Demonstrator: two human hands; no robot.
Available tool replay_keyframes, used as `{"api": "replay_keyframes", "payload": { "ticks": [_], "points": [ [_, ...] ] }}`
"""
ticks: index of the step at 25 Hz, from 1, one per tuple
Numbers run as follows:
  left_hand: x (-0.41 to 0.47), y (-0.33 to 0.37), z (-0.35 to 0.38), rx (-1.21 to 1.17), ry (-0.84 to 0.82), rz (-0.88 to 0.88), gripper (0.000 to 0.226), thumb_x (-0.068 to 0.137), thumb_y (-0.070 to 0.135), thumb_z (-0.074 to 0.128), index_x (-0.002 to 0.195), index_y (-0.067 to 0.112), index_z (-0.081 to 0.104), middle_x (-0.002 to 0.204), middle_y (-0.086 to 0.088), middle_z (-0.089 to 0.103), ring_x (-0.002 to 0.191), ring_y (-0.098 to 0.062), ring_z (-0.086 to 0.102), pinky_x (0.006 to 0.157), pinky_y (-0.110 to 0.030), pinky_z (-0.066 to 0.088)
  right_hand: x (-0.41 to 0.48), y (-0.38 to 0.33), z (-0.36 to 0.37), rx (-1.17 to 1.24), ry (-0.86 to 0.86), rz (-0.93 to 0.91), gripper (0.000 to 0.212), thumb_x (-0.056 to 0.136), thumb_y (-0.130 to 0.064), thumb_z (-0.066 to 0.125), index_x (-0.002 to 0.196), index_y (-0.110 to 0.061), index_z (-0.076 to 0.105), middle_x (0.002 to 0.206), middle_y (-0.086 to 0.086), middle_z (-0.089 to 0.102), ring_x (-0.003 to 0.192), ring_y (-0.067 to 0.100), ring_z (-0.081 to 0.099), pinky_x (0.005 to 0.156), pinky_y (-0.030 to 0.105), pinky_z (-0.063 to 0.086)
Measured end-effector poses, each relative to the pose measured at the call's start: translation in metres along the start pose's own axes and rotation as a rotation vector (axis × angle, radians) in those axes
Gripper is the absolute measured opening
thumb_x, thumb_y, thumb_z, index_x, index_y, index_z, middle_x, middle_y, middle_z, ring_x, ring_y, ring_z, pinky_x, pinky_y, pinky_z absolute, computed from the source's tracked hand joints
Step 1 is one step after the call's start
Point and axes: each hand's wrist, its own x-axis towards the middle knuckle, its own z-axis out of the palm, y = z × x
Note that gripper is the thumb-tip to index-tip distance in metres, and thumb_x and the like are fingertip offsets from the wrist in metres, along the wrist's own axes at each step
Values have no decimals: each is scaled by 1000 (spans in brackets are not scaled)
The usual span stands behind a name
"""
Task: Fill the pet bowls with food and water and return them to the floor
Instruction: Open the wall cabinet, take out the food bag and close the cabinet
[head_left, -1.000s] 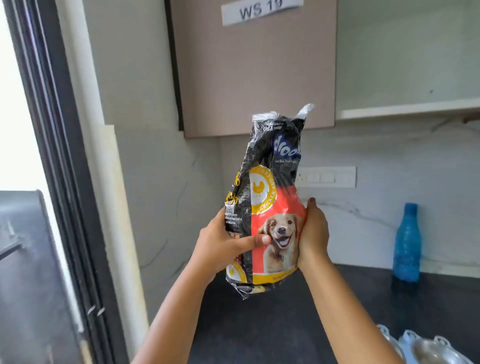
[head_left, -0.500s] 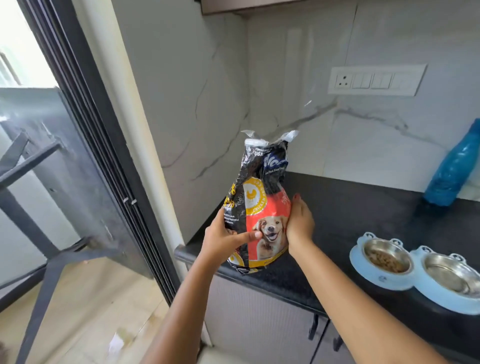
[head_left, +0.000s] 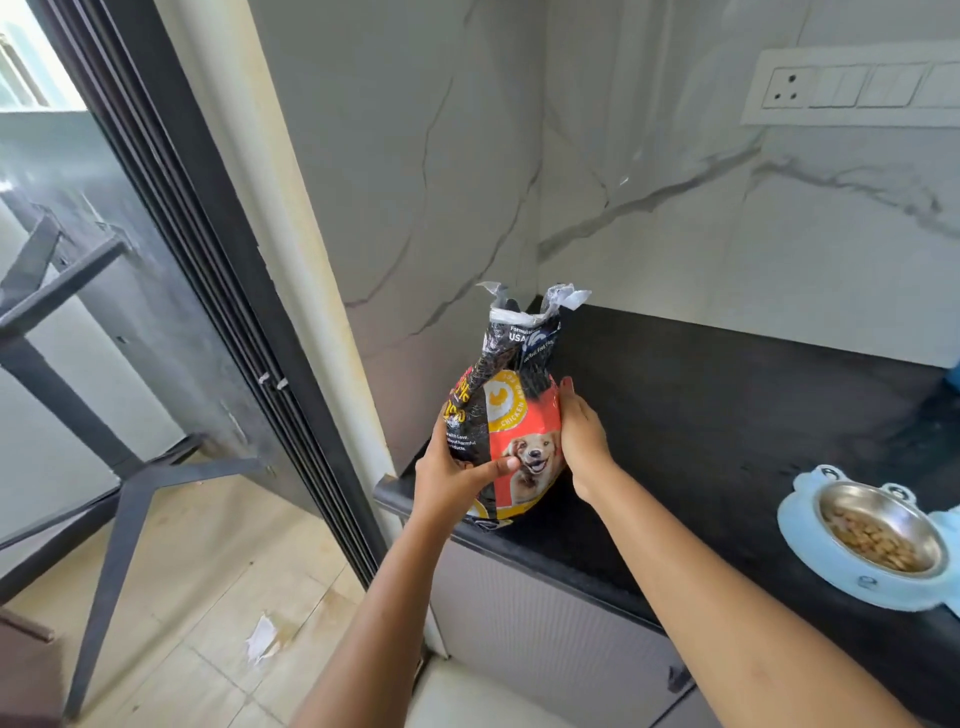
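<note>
A black, red and yellow dog food bag (head_left: 511, 415) with a dog's picture stands upright at the left end of the black counter (head_left: 701, 415), its torn top open. My left hand (head_left: 457, 475) grips its lower left side, thumb across the front. My right hand (head_left: 582, 436) presses flat against its right side. At the right edge sits a light blue pet bowl stand (head_left: 810, 551); its steel bowl (head_left: 883, 530) holds brown kibble. A second bowl is cut off by the frame.
A marble-look wall (head_left: 675, 218) with a switch panel (head_left: 852, 88) backs the counter. A dark sliding door frame (head_left: 218, 291) stands at the left, with a black metal table base (head_left: 119, 478) beyond it. Grey cabinet fronts (head_left: 545, 623) lie below the counter. A paper scrap (head_left: 262, 636) lies on the floor tiles.
The bag has come down from chest height onto the counter's left end, both hands still on it. My view has tilted down, bringing the bowl stand in and the blue bottle out.
</note>
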Motion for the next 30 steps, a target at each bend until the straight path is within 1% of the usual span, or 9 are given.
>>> {"api": "replay_keyframes", "payload": {
  "ticks": [4,9,12,14,16,19,24,27,30],
  "points": [
    [35,-19,-8,30,-23,-15,82,59,36,90,128,33,46,108,14,66,89,-3,61,78,-18,49,27,10,24,-105,-55,-36,53,97,-61,28,131,-30,54,124,-3,63,113,18,60,99,36,45],
    [63,-18,-17,50,-83,16,81,66,30,87,133,28,42,115,13,60,100,-9,57,69,-5,38,35,5,33,-171,-48,-156,52,100,-55,24,141,-29,44,139,1,53,126,21,52,104,35,41],
    [78,-29,-21,25,-102,15,81,69,30,85,136,26,39,118,12,60,103,-8,56,69,-4,37,42,-4,45,-253,-27,-192,52,102,-49,23,142,-23,43,139,5,53,126,25,52,95,28,38],
    [74,-31,-16,-1,-67,17,80,72,27,83,138,26,38,117,13,59,96,-1,56,67,-2,37,42,-11,42,-359,-63,-173,52,103,-48,22,143,-21,42,140,6,53,126,27,52,91,28,37],
    [68,-31,-15,-19,-31,19,77,75,25,81,139,26,37,115,14,58,87,8,54,65,-1,39,41,-16,40,-473,-99,-147,55,102,-52,19,146,-24,37,144,7,50,130,29,49,99,33,38],
    [58,-28,-8,-79,54,11,77,76,23,80,141,24,38,122,7,59,103,-11,59,86,-21,46,36,-15,27,-553,-146,-91,57,100,-55,25,152,-31,25,153,5,40,138,28,41,114,44,33],
    [31,-19,28,-59,341,17,89,81,5,71,151,12,16,156,-8,25,144,-20,22,118,-35,19,13,-11,2,-402,-215,-75,50,103,-32,41,151,-26,30,155,-2,35,141,17,35,116,32,29],
    [1,3,53,13,369,4,90,85,-1,63,153,8,4,160,-12,8,148,-26,6,118,-37,9,-12,-19,-19,-385,-238,-94,50,103,-26,42,152,-19,29,156,0,34,142,16,33,108,24,28],
    [-27,35,76,8,350,22,89,86,0,61,153,12,4,161,-11,1,148,-28,1,117,-43,10,-37,-33,-48,-367,-211,-108,52,103,-29,41,153,-22,26,158,1,29,144,18,29,111,31,29]
  ]
}}
